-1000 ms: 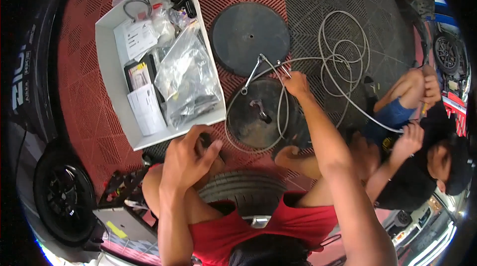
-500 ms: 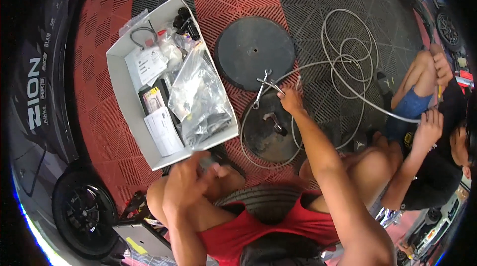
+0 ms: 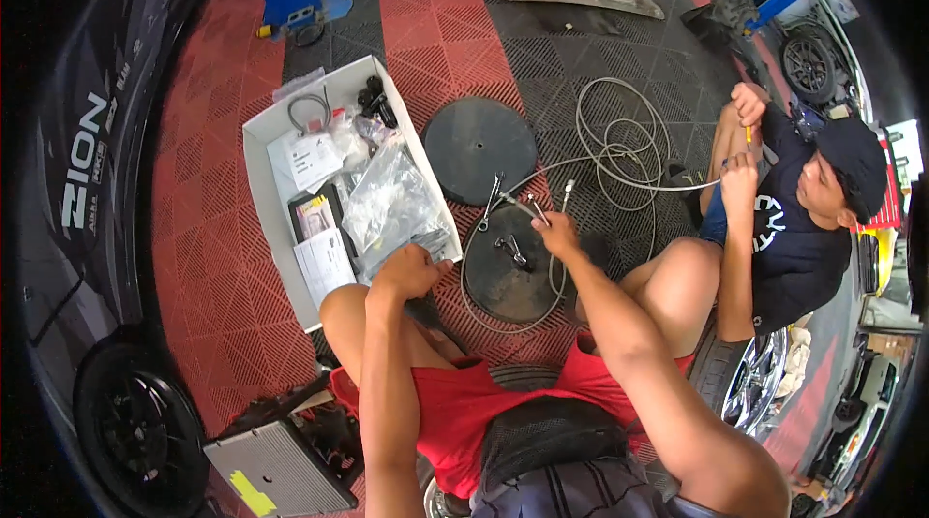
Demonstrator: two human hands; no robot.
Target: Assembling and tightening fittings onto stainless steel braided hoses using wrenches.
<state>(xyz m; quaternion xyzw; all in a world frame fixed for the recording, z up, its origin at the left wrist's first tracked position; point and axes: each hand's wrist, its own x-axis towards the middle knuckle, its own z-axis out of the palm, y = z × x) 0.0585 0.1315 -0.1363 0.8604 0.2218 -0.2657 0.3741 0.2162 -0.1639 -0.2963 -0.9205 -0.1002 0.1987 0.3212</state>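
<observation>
My right hand [image 3: 556,233] is closed on a slim metal tool [image 3: 524,208] with two spread prongs, like scissors. It is above the lower round black disc [image 3: 513,294]. A wrench [image 3: 491,204] lies by the gap between this disc and the larger black disc [image 3: 479,146]. A chrome metal fitting [image 3: 512,250] rests on the lower disc. One end of the grey braided hose [image 3: 567,194] stands up beside my right hand. Over the near right corner of the white box [image 3: 280,262], my left hand [image 3: 411,273] has curled fingers; what they hold, if anything, is hidden.
Clear plastic bags [image 3: 390,199], paper sheets [image 3: 324,265] and black parts fill the box. At right a seated co-worker [image 3: 789,228] holds the coiled hose's other end. A dark car [image 3: 87,189] stands at left. A tire [image 3: 523,378] is below me, a radiator-like panel [image 3: 279,470] lower left.
The view has shifted, showing more of the far floor and the co-worker. My left hand has moved to the box corner. The hose end now stands up beside my right hand, which keeps its tool.
</observation>
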